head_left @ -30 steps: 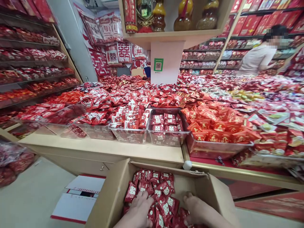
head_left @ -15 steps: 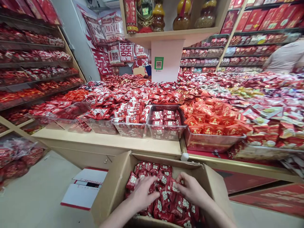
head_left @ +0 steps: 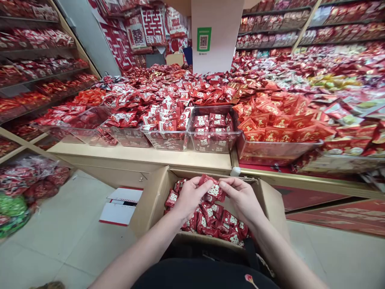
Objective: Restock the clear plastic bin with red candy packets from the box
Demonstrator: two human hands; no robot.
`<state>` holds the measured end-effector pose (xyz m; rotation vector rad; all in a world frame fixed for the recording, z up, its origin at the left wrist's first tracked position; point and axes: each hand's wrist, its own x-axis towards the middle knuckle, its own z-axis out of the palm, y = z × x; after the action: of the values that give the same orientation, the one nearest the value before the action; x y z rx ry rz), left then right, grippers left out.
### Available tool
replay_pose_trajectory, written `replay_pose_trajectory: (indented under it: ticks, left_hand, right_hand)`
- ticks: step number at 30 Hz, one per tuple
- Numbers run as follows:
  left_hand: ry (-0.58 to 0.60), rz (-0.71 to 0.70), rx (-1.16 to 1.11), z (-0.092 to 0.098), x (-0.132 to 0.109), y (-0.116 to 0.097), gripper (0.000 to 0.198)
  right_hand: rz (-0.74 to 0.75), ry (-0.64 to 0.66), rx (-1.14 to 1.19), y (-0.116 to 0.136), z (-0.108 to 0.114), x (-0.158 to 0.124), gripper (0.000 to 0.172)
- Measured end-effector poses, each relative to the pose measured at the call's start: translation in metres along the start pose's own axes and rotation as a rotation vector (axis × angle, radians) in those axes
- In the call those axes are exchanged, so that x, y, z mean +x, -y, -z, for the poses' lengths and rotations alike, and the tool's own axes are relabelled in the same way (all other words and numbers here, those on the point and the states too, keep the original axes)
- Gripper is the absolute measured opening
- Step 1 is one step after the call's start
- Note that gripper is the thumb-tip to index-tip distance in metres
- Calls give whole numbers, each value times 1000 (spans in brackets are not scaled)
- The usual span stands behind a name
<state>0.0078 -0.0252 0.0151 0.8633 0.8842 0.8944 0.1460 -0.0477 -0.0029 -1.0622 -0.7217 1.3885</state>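
Between my two hands, above an open cardboard box (head_left: 149, 204), is a small dark red candy packet (head_left: 214, 190) with a pale double-happiness print. My left hand (head_left: 191, 195) is closed on its left side, thumb lying across the front. The fingers of my right hand (head_left: 240, 195) pinch its right edge. Beneath my hands, many matching red packets (head_left: 207, 218) lie loose in the box. On the counter beyond, a clear plastic bin (head_left: 214, 140) contains similar dark red packets stacked in rows.
A wooden counter (head_left: 144, 157) runs across the front, lined with clear bins. To the right stands a bin of orange-red packets (head_left: 279, 132). A white carton (head_left: 118, 208) lies on the floor at left, near bagged goods (head_left: 30, 172). Shelves (head_left: 39, 52) rise at far left.
Both hands have come up from among the packets and closer together, now holding one packet between them. My view has tilted downward.
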Motion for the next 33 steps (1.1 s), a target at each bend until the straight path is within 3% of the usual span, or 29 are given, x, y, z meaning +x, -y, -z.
replay_pose_trajectory:
  ticks: [5,11,15,17,19,25,29,33]
  left_hand:
    - [-103,-27,-142,-6,1,7,21]
    - [-176,-28,-32,6,4,15,25]
    - [-219,-5,-24,15,6,18,29]
    - [-222,9,-34,17,7,18,30]
    - [-206,34,-43,18,7,17,29]
    - [-112,66,-140,18,5,-7,28]
    - [-111,39,-106,32,4,-23,28]
    - [-181,91,14,57,5,-11,27]
  right_hand:
    - [-14,-53,109,-2,-3,-3,19]
    - [-19,31,-107,-17,2,-1,22]
    - [242,34,-545,-16,5,2,24]
    - [451,112,-834,-10,2,4,28]
    - [595,242,-1077,-2,-4,5,22]
    - [761,384,-1472,37,-27,9,8]
    - [931,326,-1593,89,-40,54,8]
    - [864,116,-1775,134,-53,158,17]
